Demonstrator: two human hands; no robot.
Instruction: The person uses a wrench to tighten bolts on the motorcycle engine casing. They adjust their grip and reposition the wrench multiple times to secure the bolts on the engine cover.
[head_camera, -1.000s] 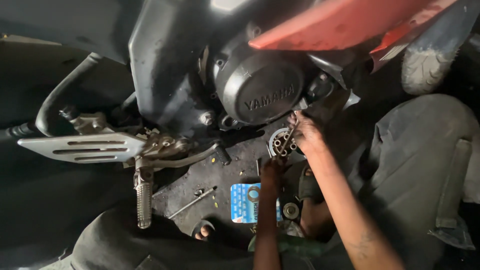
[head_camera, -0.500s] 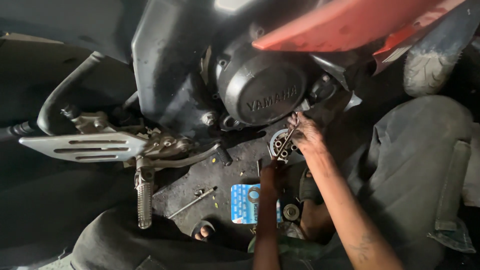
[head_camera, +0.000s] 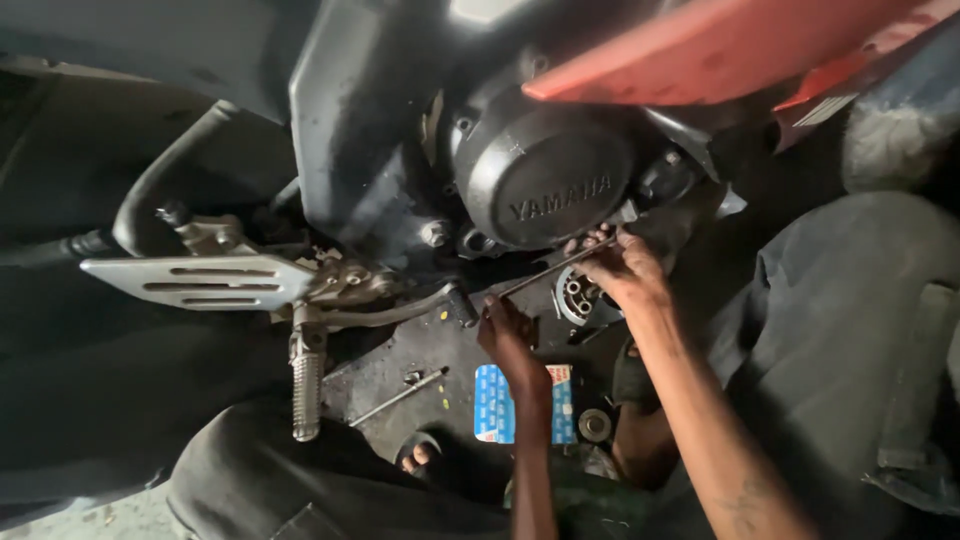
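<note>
- Beneath a motorcycle's round black engine cover (head_camera: 545, 180), a right hand (head_camera: 625, 272) pinches the upper end of a thin metal rod (head_camera: 555, 270); the left hand (head_camera: 508, 335), fingers curled closed, grips its lower end.
- The rod slants just above a small round metal part (head_camera: 578, 298) on the oily floor (head_camera: 400, 365).
- Room is tight between the gear lever (head_camera: 395, 312), footpeg (head_camera: 307, 385) and the person's knees.
- A red panel (head_camera: 720, 45) cuts off the engine's top; dark shadow hides the left side.
</note>
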